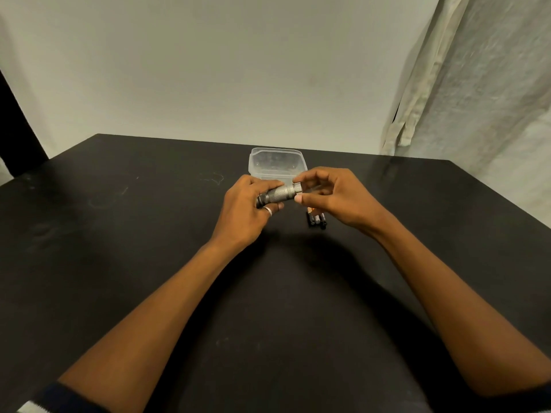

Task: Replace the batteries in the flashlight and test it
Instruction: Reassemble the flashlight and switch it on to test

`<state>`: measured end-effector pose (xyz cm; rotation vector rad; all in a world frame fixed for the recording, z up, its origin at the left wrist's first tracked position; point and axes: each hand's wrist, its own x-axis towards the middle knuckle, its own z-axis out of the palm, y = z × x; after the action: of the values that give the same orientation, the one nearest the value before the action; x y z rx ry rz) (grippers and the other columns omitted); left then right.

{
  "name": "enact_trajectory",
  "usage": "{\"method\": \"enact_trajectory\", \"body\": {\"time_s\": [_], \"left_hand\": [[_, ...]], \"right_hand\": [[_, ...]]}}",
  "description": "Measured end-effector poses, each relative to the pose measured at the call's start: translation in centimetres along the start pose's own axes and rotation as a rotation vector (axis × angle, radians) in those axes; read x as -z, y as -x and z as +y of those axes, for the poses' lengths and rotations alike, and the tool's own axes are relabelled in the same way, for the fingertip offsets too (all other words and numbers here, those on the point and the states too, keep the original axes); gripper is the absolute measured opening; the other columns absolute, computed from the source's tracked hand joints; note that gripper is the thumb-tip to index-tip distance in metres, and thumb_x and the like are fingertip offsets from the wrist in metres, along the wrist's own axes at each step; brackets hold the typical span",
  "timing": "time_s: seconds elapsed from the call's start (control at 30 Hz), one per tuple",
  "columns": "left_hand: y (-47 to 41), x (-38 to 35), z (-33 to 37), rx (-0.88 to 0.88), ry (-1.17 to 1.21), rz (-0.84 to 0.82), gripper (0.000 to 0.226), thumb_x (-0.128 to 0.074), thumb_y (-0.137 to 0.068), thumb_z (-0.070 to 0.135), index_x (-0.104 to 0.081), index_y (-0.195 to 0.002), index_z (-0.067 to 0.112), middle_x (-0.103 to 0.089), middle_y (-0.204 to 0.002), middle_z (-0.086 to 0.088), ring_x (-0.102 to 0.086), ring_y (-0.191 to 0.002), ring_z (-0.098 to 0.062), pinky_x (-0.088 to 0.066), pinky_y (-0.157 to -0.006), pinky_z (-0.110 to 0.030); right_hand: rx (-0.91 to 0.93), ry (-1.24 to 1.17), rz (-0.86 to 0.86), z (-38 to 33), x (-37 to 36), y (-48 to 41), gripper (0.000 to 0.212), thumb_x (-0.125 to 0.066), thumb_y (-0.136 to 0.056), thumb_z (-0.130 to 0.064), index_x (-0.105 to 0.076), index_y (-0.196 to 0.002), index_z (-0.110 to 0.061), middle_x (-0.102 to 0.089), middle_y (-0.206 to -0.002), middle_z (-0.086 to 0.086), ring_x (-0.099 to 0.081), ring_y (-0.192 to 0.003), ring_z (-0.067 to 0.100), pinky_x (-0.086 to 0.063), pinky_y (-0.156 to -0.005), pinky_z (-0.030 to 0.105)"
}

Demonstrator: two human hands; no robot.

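A small grey metal flashlight [282, 194] with a knurled body lies sideways in the air above the black table [149, 234]. My left hand [244, 210] grips its left part; a ring shows on one finger. My right hand [331, 198] pinches the flashlight's right end between thumb and fingers. Several dark batteries [317, 219] lie side by side on the table just under my right hand, partly hidden by it.
A clear plastic container [277, 162] stands open on the table right behind my hands. A pale wall rises behind the table, and a light curtain [465, 84] hangs at the right. A dark object [15, 129] stands at the far left.
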<state>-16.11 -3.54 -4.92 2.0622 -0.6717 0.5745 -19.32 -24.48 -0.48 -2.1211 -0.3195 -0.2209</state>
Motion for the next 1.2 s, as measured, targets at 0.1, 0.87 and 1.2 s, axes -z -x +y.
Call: {"method": "enact_trajectory", "body": {"time_s": [0.1, 0.87, 1.2], "left_hand": [[0.0, -0.1, 0.0, -0.010, -0.004, -0.004, 0.043, -0.082, -0.083, 0.014, -0.072, -0.124, 0.020, -0.062, -0.107, 0.000, -0.055, -0.095, -0.007, -0.035, -0.083, 0.002], [0.0, -0.3, -0.1, -0.032, -0.007, 0.019, 0.044, -0.083, -0.082, 0.015, -0.072, -0.124, 0.021, -0.058, -0.105, 0.005, -0.055, -0.095, -0.007, -0.037, -0.083, 0.001], [0.1, -0.2, 0.1, -0.037, -0.009, 0.006, 0.044, -0.084, -0.081, 0.013, -0.072, -0.124, 0.018, -0.057, -0.104, 0.006, -0.055, -0.095, -0.008, -0.036, -0.082, 0.001]], "right_hand": [[-0.031, 0.081, 0.026, 0.0, -0.5, 0.0, 0.019, -0.071, -0.095, -0.029, -0.072, -0.107, -0.014, -0.078, -0.084, 0.006, -0.078, -0.075, 0.018, -0.062, -0.065, 0.028], [0.003, 0.108, 0.035, 0.3, -0.5, -0.1, 0.024, -0.072, -0.094, -0.033, -0.069, -0.114, -0.019, -0.076, -0.099, 0.001, -0.076, -0.087, 0.011, -0.058, -0.073, 0.020], [-0.050, 0.264, 0.111, 0.0, -1.2, 0.0, 0.053, -0.050, -0.100, -0.058, -0.069, -0.081, -0.012, -0.074, -0.065, -0.002, -0.071, -0.055, 0.006, -0.049, -0.055, 0.012]]}}
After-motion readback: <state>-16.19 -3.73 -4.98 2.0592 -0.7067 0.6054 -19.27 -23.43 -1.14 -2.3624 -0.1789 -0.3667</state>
